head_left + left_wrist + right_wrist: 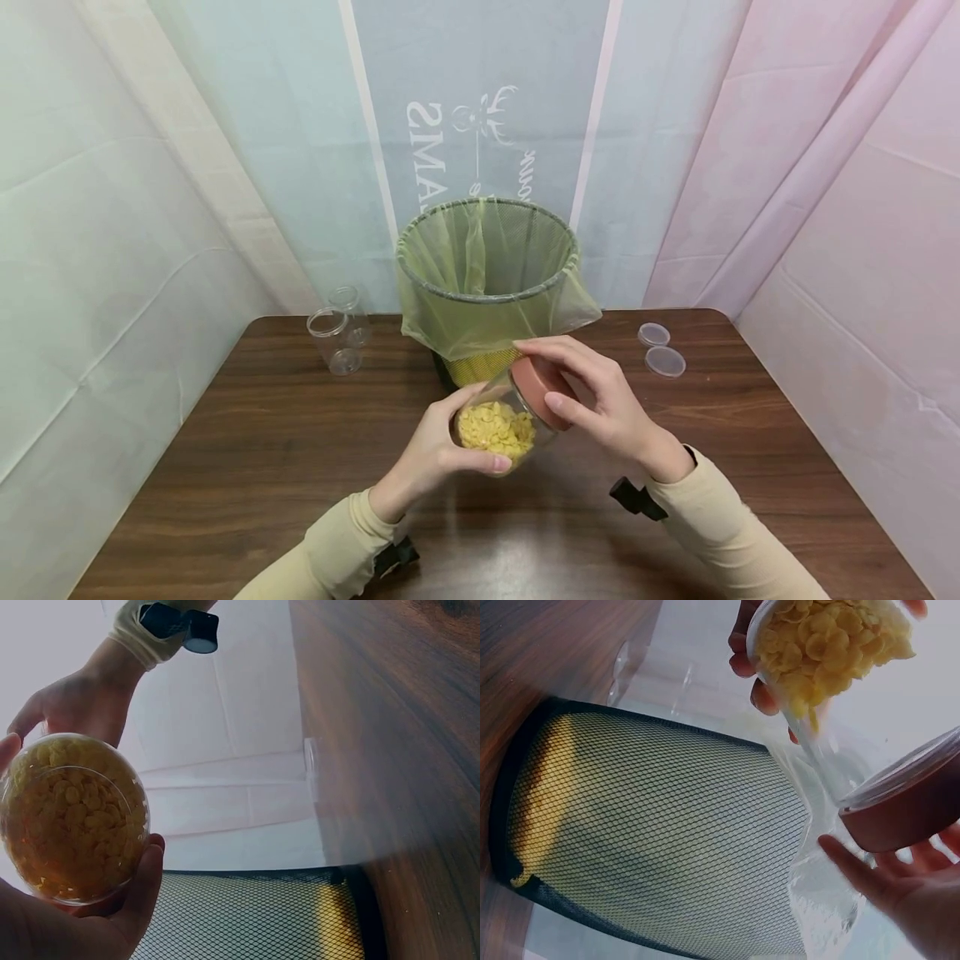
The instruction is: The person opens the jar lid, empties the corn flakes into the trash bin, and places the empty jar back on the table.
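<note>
A clear jar [487,394] of yellow flakes [495,433] is held tilted above the table, its lid end pointing up and to the right. My left hand [442,442] grips the jar around its lower part, thumb across the front. At the other end my right hand [592,392] holds the reddish-brown lid [542,392] between thumb and fingers, with the lid on the jar's mouth. The left wrist view shows the round jar bottom [75,817] with flakes against it. From the right wrist camera, the flakes [825,652] lie heaped toward the bottom end.
Behind the hands stands a mesh waste bin [667,825] with a yellow-green liner [480,317] folded over its rim. Two clear plastic cups [327,325] stand at the back left of the wooden table [300,442]. Two clear round lids [665,362] lie at the back right.
</note>
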A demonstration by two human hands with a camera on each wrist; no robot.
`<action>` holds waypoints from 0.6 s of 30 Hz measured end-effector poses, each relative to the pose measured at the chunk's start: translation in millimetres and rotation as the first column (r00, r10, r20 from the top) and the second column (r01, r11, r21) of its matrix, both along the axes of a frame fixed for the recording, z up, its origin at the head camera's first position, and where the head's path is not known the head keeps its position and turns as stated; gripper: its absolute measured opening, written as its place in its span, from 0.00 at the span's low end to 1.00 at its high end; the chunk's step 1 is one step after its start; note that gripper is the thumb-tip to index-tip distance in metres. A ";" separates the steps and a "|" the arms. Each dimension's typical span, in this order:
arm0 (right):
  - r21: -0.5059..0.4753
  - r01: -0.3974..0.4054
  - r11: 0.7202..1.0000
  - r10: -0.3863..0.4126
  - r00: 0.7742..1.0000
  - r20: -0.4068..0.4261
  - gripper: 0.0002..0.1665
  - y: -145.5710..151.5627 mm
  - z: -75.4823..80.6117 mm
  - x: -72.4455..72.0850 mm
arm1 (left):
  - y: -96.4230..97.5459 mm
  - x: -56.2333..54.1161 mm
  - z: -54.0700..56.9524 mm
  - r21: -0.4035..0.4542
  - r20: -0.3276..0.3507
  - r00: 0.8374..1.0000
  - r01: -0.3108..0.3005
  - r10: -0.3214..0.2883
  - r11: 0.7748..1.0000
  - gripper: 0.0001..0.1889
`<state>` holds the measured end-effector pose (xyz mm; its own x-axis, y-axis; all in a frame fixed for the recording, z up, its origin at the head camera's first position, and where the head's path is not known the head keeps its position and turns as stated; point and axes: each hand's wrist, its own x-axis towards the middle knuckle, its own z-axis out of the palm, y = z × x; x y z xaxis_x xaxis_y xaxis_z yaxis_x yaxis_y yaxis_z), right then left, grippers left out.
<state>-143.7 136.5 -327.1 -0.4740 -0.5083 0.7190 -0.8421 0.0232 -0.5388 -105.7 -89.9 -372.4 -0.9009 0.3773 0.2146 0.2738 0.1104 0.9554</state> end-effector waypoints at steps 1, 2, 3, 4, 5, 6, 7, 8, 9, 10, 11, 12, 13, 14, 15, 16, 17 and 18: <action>0.014 0.022 1.000 -0.022 1.000 0.022 0.24 0.1 0.1 0.9 | 0.4 0.4 0.3 -0.014 -0.009 1.000 -0.017 0.016 1.000 0.37; 0.027 0.047 0.999 -0.048 0.998 0.043 0.24 0.1 0.2 2.0 | 0.8 0.9 0.8 -0.028 -0.019 0.999 -0.034 0.034 0.999 0.38; 0.042 0.077 0.996 -0.079 0.995 0.064 0.25 0.0 0.4 3.2 | 1.3 1.4 1.2 -0.039 -0.027 0.998 -0.052 0.051 0.998 0.38; 0.055 0.107 0.993 -0.111 0.990 0.087 0.25 -0.3 0.7 4.5 | 1.8 2.0 1.5 -0.051 -0.034 0.997 -0.071 0.069 0.996 0.39; 0.067 0.136 0.988 -0.143 0.984 0.109 0.25 -0.6 1.0 5.8 | 2.2 2.5 1.7 -0.062 -0.041 0.995 -0.089 0.087 0.994 0.39; 0.083 0.168 0.982 -0.177 0.976 0.128 0.24 -0.9 1.3 7.1 | 2.6 3.0 1.8 -0.071 -0.048 0.994 -0.106 0.103 0.992 0.40; 0.103 0.203 0.974 -0.217 0.965 0.147 0.24 -1.2 1.7 8.5 | 2.9 3.5 1.8 -0.081 -0.055 0.991 -0.125 0.120 0.989 0.40; 0.122 0.232 0.965 -0.250 0.953 0.171 0.24 -1.6 2.2 9.9 | 3.2 3.9 1.6 -0.089 -0.063 0.989 -0.140 0.135 0.986 0.41; 0.145 0.257 0.956 -0.282 0.939 0.196 0.24 -1.9 2.6 11.1 | 3.5 4.2 1.4 -0.099 -0.073 0.986 -0.157 0.150 0.983 0.41; 0.170 0.280 0.945 -0.313 0.923 0.221 0.23 -2.2 2.9 12.3 | 3.7 4.5 1.0 -0.108 -0.085 0.983 -0.174 0.165 0.979 0.42; 0.194 0.299 0.934 -0.342 0.907 0.245 0.23 -2.5 2.9 13.3 | 4.0 4.6 0.7 -0.117 -0.099 0.979 -0.191 0.180 0.975 0.42; 0.220 0.314 0.923 -0.367 0.891 0.267 0.23 -2.8 3.1 14.2 | 4.3 4.7 0.4 -0.125 -0.113 0.974 -0.210 0.196 0.970 0.43; 0.243 0.324 0.914 -0.387 0.877 0.286 0.23 -3.1 3.1 14.9 | 4.5 4.6 0.0 -0.132 -0.129 0.969 -0.227 0.210 0.965 0.43; 0.262 0.327 0.908 -0.399 0.866 0.302 0.24 -3.5 2.9 15.3 | 4.8 4.4 -0.4 -0.136 -0.144 0.965 -0.238 0.219 0.962 0.44; 0.281 0.331 0.901 -0.411 0.857 0.310 0.24 -3.8 2.6 15.7 | 5.0 4.3 -0.6 -0.141 -0.157 0.961 -0.251 0.229 0.958 0.44; 0.295 0.334 0.895 -0.421 0.852 0.313 0.24 -4.1 2.1 15.8 | 5.2 4.2 -0.8 -0.145 -0.166 0.957 -0.262 0.238 0.954 0.44; 0.305 0.336 0.891 -0.427 0.849 0.312 0.24 -4.3 1.8 16.0 | 5.3 4.1 -1.1 -0.148 -0.175 0.954 -0.271 0.245 0.951 0.44; 0.311 0.339 0.888 -0.431 0.849 0.305 0.24 -4.7 1.4 16.0 | 5.4 4.0 -1.4 -0.151 -0.181 0.951 -0.277 0.249 0.949 0.44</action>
